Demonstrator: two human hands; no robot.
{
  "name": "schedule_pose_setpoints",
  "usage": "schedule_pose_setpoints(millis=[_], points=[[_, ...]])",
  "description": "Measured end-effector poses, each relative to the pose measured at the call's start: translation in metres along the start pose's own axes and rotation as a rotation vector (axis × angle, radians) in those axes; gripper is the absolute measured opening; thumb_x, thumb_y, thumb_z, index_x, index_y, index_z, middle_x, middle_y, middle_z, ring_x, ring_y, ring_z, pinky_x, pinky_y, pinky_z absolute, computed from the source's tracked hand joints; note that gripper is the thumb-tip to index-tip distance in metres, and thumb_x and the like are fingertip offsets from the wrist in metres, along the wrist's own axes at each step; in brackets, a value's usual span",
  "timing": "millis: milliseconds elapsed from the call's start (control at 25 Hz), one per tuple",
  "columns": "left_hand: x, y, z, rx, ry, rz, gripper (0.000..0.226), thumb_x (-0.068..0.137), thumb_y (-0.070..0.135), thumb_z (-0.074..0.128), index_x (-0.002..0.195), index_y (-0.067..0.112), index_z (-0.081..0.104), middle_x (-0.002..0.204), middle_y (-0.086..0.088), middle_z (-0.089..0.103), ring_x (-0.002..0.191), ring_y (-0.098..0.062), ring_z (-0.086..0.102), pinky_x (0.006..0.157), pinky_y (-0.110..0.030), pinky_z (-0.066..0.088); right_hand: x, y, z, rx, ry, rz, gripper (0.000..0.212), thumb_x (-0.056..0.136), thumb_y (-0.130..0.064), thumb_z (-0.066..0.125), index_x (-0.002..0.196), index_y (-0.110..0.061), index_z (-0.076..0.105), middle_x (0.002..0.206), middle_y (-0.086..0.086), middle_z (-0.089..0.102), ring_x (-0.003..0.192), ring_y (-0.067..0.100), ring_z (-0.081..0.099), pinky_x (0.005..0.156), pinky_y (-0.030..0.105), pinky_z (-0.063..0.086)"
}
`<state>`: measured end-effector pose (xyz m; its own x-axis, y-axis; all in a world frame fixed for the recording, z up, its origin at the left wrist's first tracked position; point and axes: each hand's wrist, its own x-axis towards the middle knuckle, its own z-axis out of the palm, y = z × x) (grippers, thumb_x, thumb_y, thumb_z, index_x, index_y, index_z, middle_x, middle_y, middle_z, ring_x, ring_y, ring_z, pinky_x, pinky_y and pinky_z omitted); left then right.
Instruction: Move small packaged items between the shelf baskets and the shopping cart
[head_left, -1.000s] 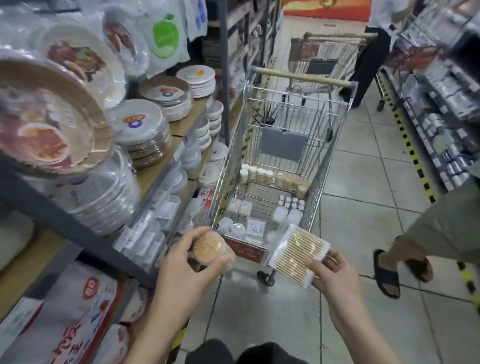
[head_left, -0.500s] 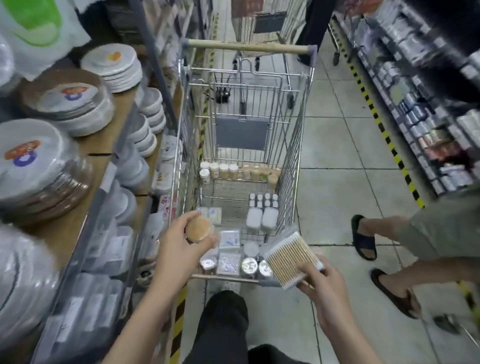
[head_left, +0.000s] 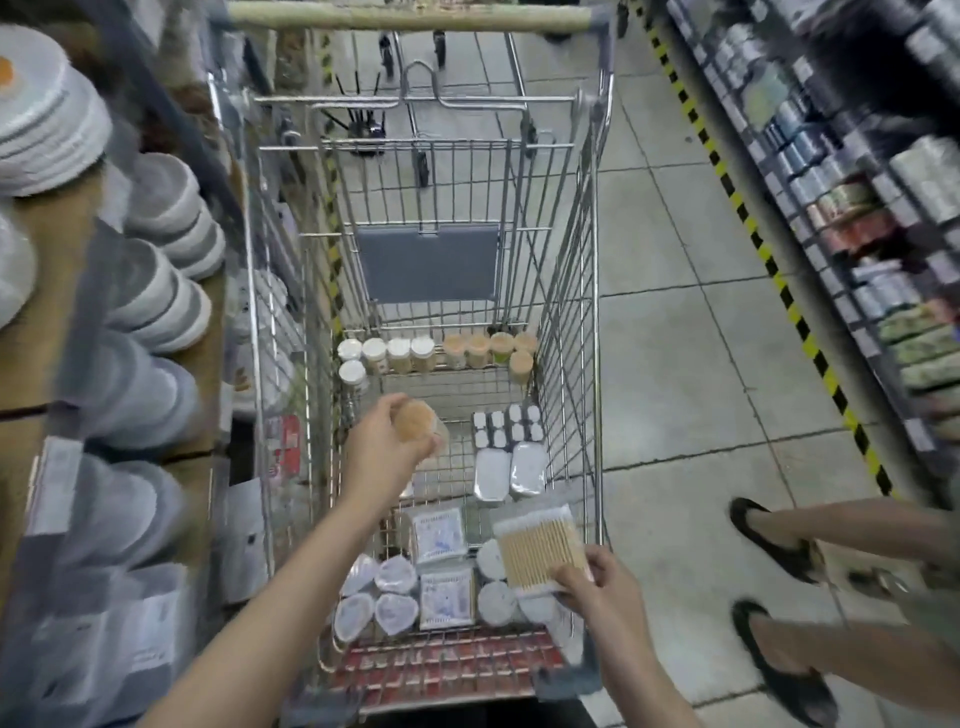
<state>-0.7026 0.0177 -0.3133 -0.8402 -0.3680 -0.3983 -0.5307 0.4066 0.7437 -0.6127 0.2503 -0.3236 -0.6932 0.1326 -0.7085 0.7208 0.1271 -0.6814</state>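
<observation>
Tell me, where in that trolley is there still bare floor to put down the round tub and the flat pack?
The widest bare wire lies mid-cart, between the far row of jars and the left hand holding the round tub. A narrower strip runs along the left wall. The near end is crowded with flat packets and round packs, under the right hand and its flat pack.

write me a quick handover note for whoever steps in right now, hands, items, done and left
Left hand: grips a small round clear jar of tan sticks, held over the middle of the wire shopping cart.
Right hand: pinches a flat clear packet of wooden sticks over the cart's near right corner.
Done: rows of small jars along the far end, white packs and flat sachets nearer.
Left: set both held items down in the cart.
</observation>
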Motion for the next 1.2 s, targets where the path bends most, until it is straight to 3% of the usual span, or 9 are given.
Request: schedule_pose_setpoints(millis=[200, 320, 480, 640, 760, 840, 960, 1200], points=[[0.099, 0.0, 0.071, 0.019, -0.08, 0.034, 0.05, 0.077, 0.007, 0.073, 0.123, 0.017, 0.054, 0.11, 0.009, 0.054, 0.099, -0.012, 0.051, 0.075, -0.019, 0.041, 0.051, 0.004, 0.025, 0.022, -0.026, 0.025, 0.018, 0.082, 0.007, 0.064, 0.089, -0.01, 0.063, 0.09, 0.005, 0.07, 0.083, 0.017, 0.067, 0.063, 0.023, 0.056], [0.157, -0.013, 0.123, 0.061, -0.126, 0.009, 0.043, 0.081, 0.011, 0.07, 0.12, 0.02, 0.055, 0.105, 0.013, 0.055, 0.093, -0.009, 0.054, 0.06, -0.012, 0.039, 0.085, 0.01, 0.034, 0.044, 0.002, 0.028, 0.024, 0.077, 0.015, 0.064, 0.081, -0.008, 0.064, 0.069, 0.002, 0.072, 0.064, 0.009, 0.066, 0.056, 0.021, 0.054], [0.221, -0.041, 0.183, 0.179, -0.095, -0.011, 0.031, 0.088, 0.019, 0.063, 0.118, 0.017, 0.055, 0.097, 0.005, 0.057, 0.086, -0.016, 0.056, 0.077, -0.03, 0.05, 0.128, 0.025, 0.045, 0.023, -0.003, 0.033, 0.024, 0.074, 0.014, 0.068, 0.081, -0.008, 0.066, 0.066, -0.008, 0.072, 0.057, -0.003, 0.064, 0.052, 0.01, 0.048], [0.258, -0.062, 0.227, 0.252, -0.109, 0.008, 0.028, 0.09, 0.02, 0.062, 0.116, 0.015, 0.054, 0.103, -0.001, 0.06, 0.089, -0.018, 0.055, 0.084, -0.034, 0.05, 0.153, 0.036, 0.055, 0.071, -0.005, 0.055, 0.023, 0.074, 0.011, 0.07, 0.085, -0.01, 0.067, 0.069, -0.006, 0.073, 0.06, -0.002, 0.066, 0.052, 0.011, 0.049], [0.269, -0.07, 0.247, 0.275, -0.116, -0.009, 0.029, 0.088, 0.012, 0.063, 0.116, 0.015, 0.055, 0.105, -0.002, 0.058, 0.082, -0.015, 0.052, 0.074, -0.024, 0.044, 0.16, 0.043, 0.061, 0.116, 0.04, 0.067, 0.017, 0.072, 0.01, 0.069, 0.079, -0.005, 0.066, 0.062, 0.002, 0.071, 0.051, 0.001, 0.062, 0.047, 0.013, 0.047], [0.274, -0.071, 0.253, 0.256, -0.089, -0.026, 0.03, 0.09, 0.011, 0.061, 0.118, 0.018, 0.056, 0.111, -0.004, 0.059, 0.081, -0.016, 0.053, 0.072, -0.026, 0.046, 0.162, 0.047, 0.064, 0.135, 0.049, 0.101, 0.018, 0.073, 0.011, 0.069, 0.08, -0.004, 0.066, 0.063, 0.002, 0.071, 0.051, 0.0, 0.061, 0.049, 0.014, 0.047], [0.278, -0.073, 0.257, 0.25, -0.079, -0.022, 0.029, 0.09, 0.01, 0.06, 0.118, 0.017, 0.057, 0.114, -0.006, 0.062, 0.089, -0.021, 0.06, 0.074, -0.032, 0.052, 0.167, 0.055, 0.068, 0.19, 0.087, 0.183, 0.019, 0.078, 0.015, 0.064, 0.08, -0.005, 0.064, 0.064, 0.0, 0.07, 0.057, 0.005, 0.063, 0.051, 0.017, 0.051], [0.278, -0.076, 0.257, 0.17, -0.115, -0.039, 0.04, 0.088, 0.011, 0.063, 0.126, 0.013, 0.051, 0.11, -0.002, 0.06, 0.087, -0.02, 0.056, 0.072, -0.031, 0.047, 0.177, 0.05, 0.078, 0.25, 0.122, 0.203, 0.015, 0.084, 0.005, 0.063, 0.086, -0.009, 0.064, 0.083, 0.001, 0.071, 0.075, 0.017, 0.065, 0.064, 0.021, 0.053]])
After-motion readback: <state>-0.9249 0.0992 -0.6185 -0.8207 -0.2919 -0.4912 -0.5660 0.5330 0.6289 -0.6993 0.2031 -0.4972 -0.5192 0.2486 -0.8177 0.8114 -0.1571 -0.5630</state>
